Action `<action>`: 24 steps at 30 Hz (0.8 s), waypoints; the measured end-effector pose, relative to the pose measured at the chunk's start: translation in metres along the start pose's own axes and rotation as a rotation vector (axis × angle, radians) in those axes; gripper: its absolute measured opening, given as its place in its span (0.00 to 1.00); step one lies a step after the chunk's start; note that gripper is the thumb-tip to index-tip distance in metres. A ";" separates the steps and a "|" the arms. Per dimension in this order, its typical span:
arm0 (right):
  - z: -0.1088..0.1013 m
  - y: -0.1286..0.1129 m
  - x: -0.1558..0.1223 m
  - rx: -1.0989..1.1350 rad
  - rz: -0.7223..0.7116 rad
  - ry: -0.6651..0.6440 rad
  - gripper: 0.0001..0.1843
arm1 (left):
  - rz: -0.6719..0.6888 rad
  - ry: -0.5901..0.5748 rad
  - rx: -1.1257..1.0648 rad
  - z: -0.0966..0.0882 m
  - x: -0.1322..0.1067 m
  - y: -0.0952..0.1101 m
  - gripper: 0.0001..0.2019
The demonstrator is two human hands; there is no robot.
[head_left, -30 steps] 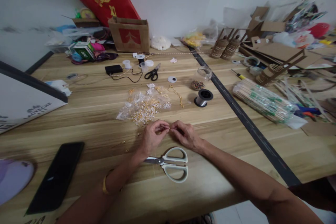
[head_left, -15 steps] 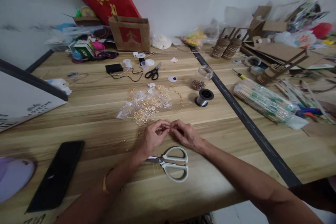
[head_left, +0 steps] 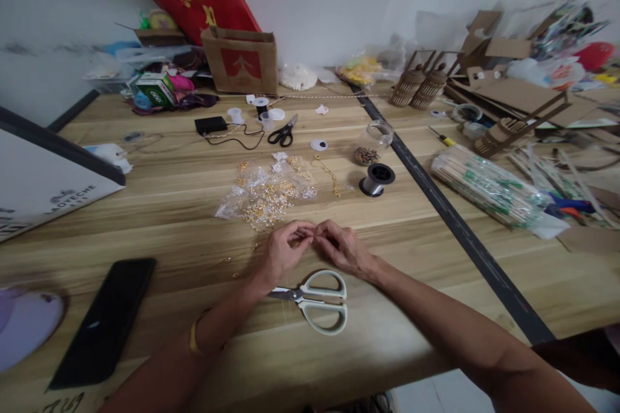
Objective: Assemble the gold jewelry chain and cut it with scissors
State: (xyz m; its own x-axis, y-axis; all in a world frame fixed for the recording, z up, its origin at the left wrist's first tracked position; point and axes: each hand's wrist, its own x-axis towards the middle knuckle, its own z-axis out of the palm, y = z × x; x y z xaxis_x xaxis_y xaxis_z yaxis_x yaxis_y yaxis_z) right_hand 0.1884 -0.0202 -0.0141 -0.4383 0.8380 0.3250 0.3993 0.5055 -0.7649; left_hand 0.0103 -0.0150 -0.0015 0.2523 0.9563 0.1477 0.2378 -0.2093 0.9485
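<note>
Left hand [head_left: 287,255] and right hand [head_left: 345,250] being held fingertip to fingertip, each thumb and forefinger being pressed together; piece between too small to be told. Gold and silver bits [head_left: 269,201] being spread just beyond left hand. White-handled scissors [head_left: 301,299] being seen nearer front edge of surface [head_left: 372,355], blades [head_left: 281,294] being partly hidden by left wrist [head_left: 256,284]. Open wood [head_left: 414,239] being seen between right hand and black strip [head_left: 450,218].
</note>
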 end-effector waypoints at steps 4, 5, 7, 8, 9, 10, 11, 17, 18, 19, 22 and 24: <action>-0.001 -0.001 0.000 0.023 0.014 -0.006 0.04 | -0.082 -0.012 -0.059 -0.001 0.001 -0.004 0.06; -0.001 -0.001 0.000 0.032 0.017 -0.008 0.04 | -0.091 -0.013 -0.059 -0.002 0.002 -0.004 0.06; -0.001 -0.001 0.000 0.044 0.022 -0.013 0.04 | -0.095 -0.021 -0.051 -0.003 0.002 -0.004 0.06; 0.000 -0.001 0.000 0.047 0.024 -0.017 0.04 | -0.095 -0.028 -0.045 -0.004 0.003 -0.003 0.07; 0.000 -0.001 0.000 0.048 0.024 -0.018 0.04 | -0.095 -0.033 -0.038 -0.004 0.003 -0.002 0.07; 0.000 -0.001 0.000 0.048 0.023 -0.018 0.03 | -0.097 -0.038 -0.031 -0.004 0.004 -0.002 0.07; 0.000 -0.001 0.000 0.048 0.024 -0.019 0.03 | -0.100 -0.042 -0.023 -0.005 0.004 -0.001 0.07; 0.000 -0.001 0.000 0.052 0.018 -0.016 0.03 | -0.090 -0.067 0.002 -0.005 0.004 -0.003 0.07; 0.000 -0.001 0.001 0.055 0.016 -0.017 0.03 | -0.087 -0.071 0.006 -0.005 0.004 -0.004 0.07; 0.000 -0.001 0.001 0.058 0.014 -0.017 0.03 | -0.085 -0.075 0.015 -0.005 0.003 -0.004 0.07; -0.001 -0.002 0.001 0.066 0.012 -0.024 0.03 | -0.068 -0.079 0.053 -0.005 0.003 -0.005 0.07; -0.001 -0.003 0.001 0.065 0.015 -0.027 0.03 | -0.054 -0.095 0.061 -0.006 0.004 -0.004 0.07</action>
State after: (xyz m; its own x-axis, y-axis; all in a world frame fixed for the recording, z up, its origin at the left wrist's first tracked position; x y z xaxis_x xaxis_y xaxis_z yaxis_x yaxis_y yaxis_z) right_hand 0.1880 -0.0206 -0.0113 -0.4545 0.8391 0.2990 0.3532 0.4779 -0.8043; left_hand 0.0050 -0.0096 -0.0034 0.3248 0.9434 0.0670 0.3096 -0.1730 0.9350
